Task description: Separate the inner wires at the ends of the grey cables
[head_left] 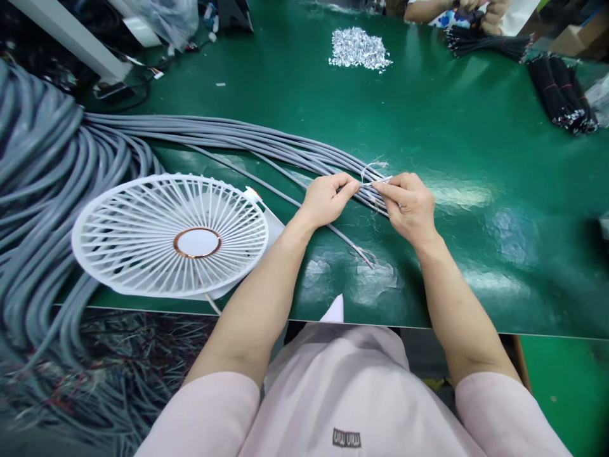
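Several grey cables (228,136) run from the left across the green table and end under my hands. My left hand (328,197) pinches one cable near its end. Close to its right, my right hand (406,203) has thumb and forefinger closed on the thin wires at that cable's stripped end. Fine pale threads (375,165) stick out around the cable ends. A single cable with a bared end (364,254) lies apart on the table, nearer to me. The exact wires between my fingertips are too small to make out.
A white fan (197,243) stands by my left forearm. Thick grey cable coils (33,158) fill the left side. Small silvery pieces (360,49) lie heaped at the back. Black wire bundles (559,92) lie at right, near another person's hands (492,16).
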`<state>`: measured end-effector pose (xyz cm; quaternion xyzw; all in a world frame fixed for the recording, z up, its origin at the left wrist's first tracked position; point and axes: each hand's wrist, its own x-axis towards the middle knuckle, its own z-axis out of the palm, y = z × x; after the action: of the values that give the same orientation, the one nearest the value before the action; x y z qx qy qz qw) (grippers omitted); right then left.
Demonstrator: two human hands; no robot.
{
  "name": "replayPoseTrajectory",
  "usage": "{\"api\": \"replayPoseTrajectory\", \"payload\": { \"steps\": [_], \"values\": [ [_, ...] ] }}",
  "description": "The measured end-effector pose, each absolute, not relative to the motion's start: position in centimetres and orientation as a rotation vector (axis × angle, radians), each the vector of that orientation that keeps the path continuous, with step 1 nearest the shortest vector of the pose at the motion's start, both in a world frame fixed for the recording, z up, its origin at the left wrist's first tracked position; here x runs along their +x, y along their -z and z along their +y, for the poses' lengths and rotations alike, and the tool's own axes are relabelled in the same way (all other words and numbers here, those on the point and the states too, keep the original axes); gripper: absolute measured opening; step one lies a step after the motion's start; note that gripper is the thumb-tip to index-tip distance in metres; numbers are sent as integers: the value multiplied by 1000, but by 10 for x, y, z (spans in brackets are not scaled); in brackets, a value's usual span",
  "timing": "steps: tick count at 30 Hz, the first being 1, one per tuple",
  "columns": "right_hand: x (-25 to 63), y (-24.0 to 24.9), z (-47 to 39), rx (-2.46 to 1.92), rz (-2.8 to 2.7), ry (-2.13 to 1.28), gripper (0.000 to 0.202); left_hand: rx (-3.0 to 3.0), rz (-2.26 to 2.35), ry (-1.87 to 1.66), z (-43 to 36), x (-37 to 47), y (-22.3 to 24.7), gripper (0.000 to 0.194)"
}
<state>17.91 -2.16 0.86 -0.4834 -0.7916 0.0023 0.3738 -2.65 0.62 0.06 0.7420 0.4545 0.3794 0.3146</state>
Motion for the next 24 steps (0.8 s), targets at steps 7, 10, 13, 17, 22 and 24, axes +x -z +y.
{"api": "replayPoseTrajectory", "payload": {
  "steps": [7, 10, 13, 17, 22, 24],
  "values": [
    [182, -4, -17, -1189, -1990, -139, 26, 1953, 1200, -984, 6, -27, -2, 37],
    [183, 0, -14, -1169, -1965, -213, 25, 1956, 1204, -986, 6, -27, -2, 37],
    [183, 3, -12, -1129, -1946, -288, 24, 1961, 1201, -979, 6, -27, -1, 37],
    [180, 5, -11, -1071, -1917, -327, 23, 1961, 1189, -968, 7, -28, 0, 37],
    [178, 5, -10, -1032, -1836, -422, 21, 1933, 1174, -983, 7, -27, 2, 36],
    [178, 5, -10, -1024, -1798, -502, 20, 1918, 1167, -995, 7, -27, 2, 35]
  ]
}}
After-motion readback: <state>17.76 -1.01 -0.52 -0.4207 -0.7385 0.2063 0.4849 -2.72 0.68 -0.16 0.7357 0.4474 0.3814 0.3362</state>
